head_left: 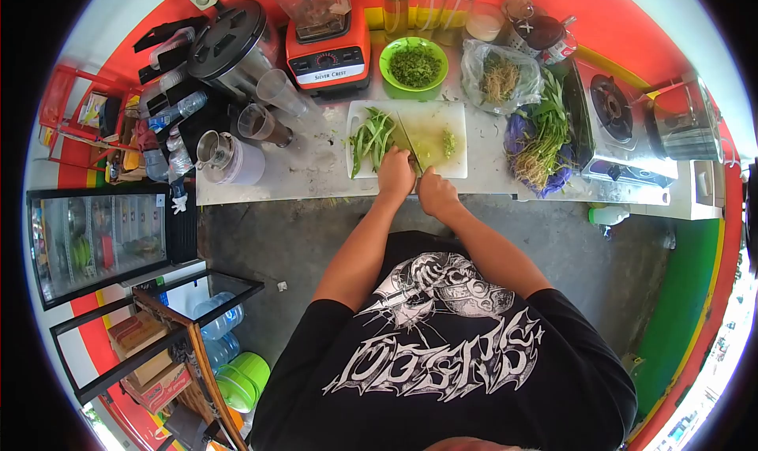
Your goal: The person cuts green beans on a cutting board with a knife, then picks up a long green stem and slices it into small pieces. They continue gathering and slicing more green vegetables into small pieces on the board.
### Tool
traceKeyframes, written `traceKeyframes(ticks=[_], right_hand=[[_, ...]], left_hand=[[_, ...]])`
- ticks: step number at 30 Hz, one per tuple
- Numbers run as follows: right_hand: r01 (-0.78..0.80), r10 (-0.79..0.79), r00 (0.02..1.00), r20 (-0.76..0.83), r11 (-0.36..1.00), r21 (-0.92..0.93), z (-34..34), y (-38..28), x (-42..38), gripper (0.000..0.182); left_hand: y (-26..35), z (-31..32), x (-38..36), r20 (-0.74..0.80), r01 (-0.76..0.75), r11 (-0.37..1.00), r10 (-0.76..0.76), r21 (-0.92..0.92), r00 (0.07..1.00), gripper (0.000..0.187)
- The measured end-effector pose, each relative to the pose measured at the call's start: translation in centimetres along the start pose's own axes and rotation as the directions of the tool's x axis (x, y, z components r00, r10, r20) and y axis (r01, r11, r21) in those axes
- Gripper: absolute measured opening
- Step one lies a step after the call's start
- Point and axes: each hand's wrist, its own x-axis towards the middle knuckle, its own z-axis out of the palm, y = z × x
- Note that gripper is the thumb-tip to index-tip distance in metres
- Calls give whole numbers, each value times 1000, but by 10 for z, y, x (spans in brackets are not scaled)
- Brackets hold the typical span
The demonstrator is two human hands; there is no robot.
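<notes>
Greens (pixel 371 139) on cutting board (pixel 454 163), tabletop centre: mostly uncut. Small chopped pile (pixel 448 143) at board's right; green bowl (pixel 414 64) behind already holds chopped bits. Left hand (pixel 395 175) pins the bunch, right hand (pixel 437 192) clamped on knife (pixel 408 145). Early stage, I'd judge.

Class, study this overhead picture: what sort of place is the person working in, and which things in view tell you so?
Probably a small food or drink stall's prep counter. A blender and a gas stove stand on it, and both hands work at a white cutting board with green beans.
</notes>
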Motion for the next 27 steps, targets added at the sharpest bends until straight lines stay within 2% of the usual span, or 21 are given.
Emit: traceKeyframes(ticks=[8, 10, 11, 14, 16, 19, 23, 25, 27], right_hand=[[38, -35, 998, -56, 998, 51, -2, -2, 17, 22], [57, -56, 998, -40, 998, 32, -2, 3, 19, 26], [55, -54, 998, -43, 998, 29, 0, 6, 20, 26], [9, -7, 999, -33, 999, 54, 2, 11, 13, 31], [-41, 53, 993, -109, 993, 107, 2, 18, 13, 41], [-59, 85, 982, -167, 986, 153, -6, 25, 16, 41], [-23, 63, 981, -185, 977, 210, -17, 22, 14, 41], [12, 26, 988, -152, 969, 245, -10, 18, 11, 41], [33, 7, 989, -146, 961, 275, 1, 15, 9, 41]], left_hand=[[-1, -2, -2, 7, -51, 998, 51, -25, 999, 12], [-1, 2, -4, -117, -82, 992, 71, -91, 991, 8], [-1, 4, -2, -119, -86, 992, 75, -94, 990, 8], [1, 5, -4, -116, -2, 989, -15, -146, 993, 8], [7, 3, 2, -38, 130, 987, -134, -97, 990, 10], [12, 0, 9, 1, 208, 968, -210, -141, 978, 10], [-6, 8, 16, 61, 184, 960, -175, -212, 983, 10], [-13, 13, 15, -24, 98, 964, -107, -249, 994, 10], [-15, 16, 14, -28, 102, 969, -111, -225, 993, 10]])
